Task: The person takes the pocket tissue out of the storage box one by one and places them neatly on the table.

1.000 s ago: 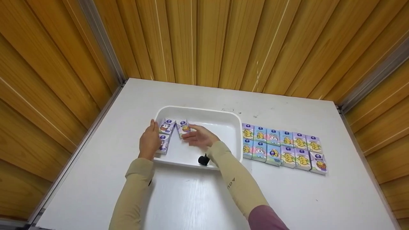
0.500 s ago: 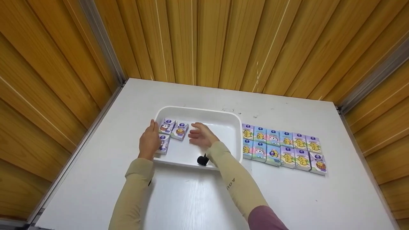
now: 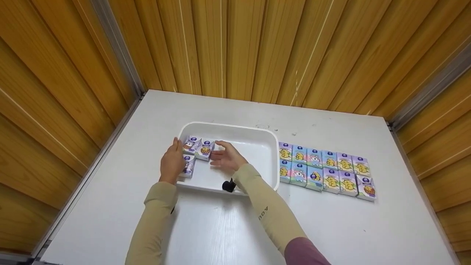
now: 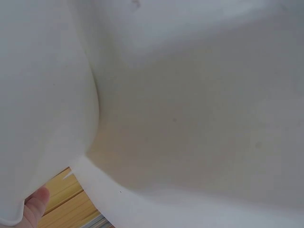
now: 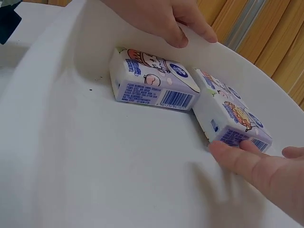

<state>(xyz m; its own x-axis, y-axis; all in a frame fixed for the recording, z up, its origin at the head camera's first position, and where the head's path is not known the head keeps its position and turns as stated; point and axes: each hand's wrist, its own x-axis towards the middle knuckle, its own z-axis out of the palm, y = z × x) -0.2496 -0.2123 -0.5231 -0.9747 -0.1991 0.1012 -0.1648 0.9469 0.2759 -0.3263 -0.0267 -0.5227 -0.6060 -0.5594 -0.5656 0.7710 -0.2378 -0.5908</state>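
Note:
A white tray [image 3: 243, 127] sits on the table, and my left hand [image 3: 173, 162] holds its left rim. In the right wrist view that hand's thumb and a finger [image 5: 194, 21] lie over the rim. Inside the tray's left end are three small purple-and-white tissue packs: a back-left one [image 3: 191, 144], a front-left one [image 3: 189, 166] and a chick-printed one [image 3: 204, 149] beside the back-left pack. My right hand [image 3: 229, 158] is inside the tray, its extended fingertips [image 5: 221, 149] touching the end of the chick-printed pack [image 5: 237, 121]. It grips nothing.
Right of the tray, two rows of purple, blue and pink tissue packs [image 3: 330, 162] lie side by side on the white table [image 3: 331, 228]. A small black device [image 3: 229, 186] is at the right wrist. Wood-patterned walls [image 3: 239, 48] enclose the table's back and sides.
The chick-printed pack has shifted left and straightened beside the back-left pack. My right hand drew away from it, then came back left against it. My left hand has stayed on the rim.

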